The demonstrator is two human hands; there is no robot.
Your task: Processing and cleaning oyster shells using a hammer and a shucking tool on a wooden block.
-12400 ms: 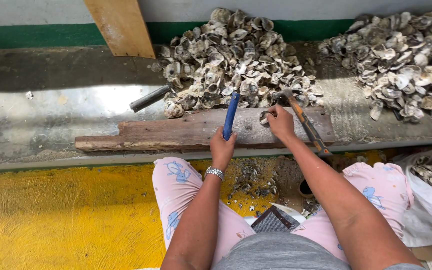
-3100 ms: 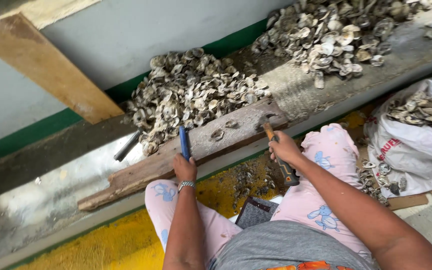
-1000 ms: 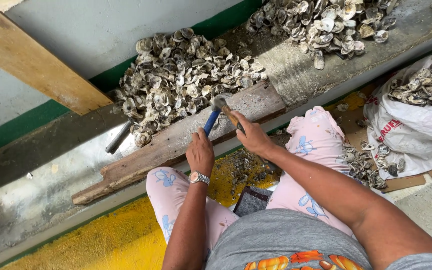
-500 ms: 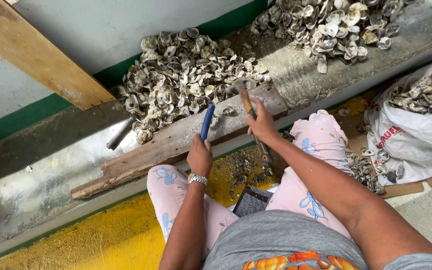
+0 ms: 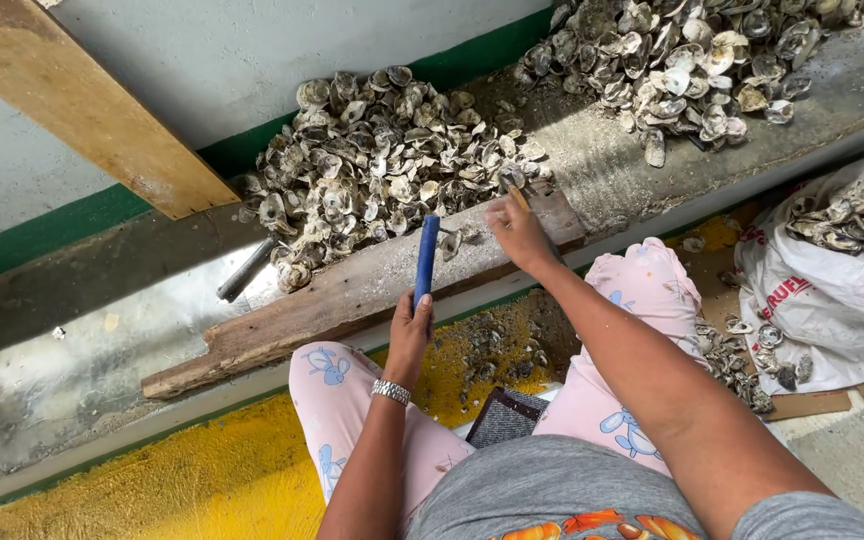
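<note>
The person sat facing a concrete ledge (image 5: 612,160), knees in pink trousers (image 5: 652,290) under it. The left hand (image 5: 410,335) was clenched around the lower end of a blue handle (image 5: 426,258), which stood up at about twelve o'clock from the fist, its top over a worn plank (image 5: 352,295) lying along the ledge. The right hand (image 5: 520,232), at two o'clock from the left, was closed on a thin wooden-handled tool (image 5: 518,196) at the near edge of a shell pile (image 5: 392,165). A loose shell (image 5: 449,244) lay on the plank between the hands.

To my eye, the work would go best with one shell drawn flat onto the plank, fingers kept clear of the blue tool. A white sack (image 5: 832,290) of shells sat at three o'clock.
</note>
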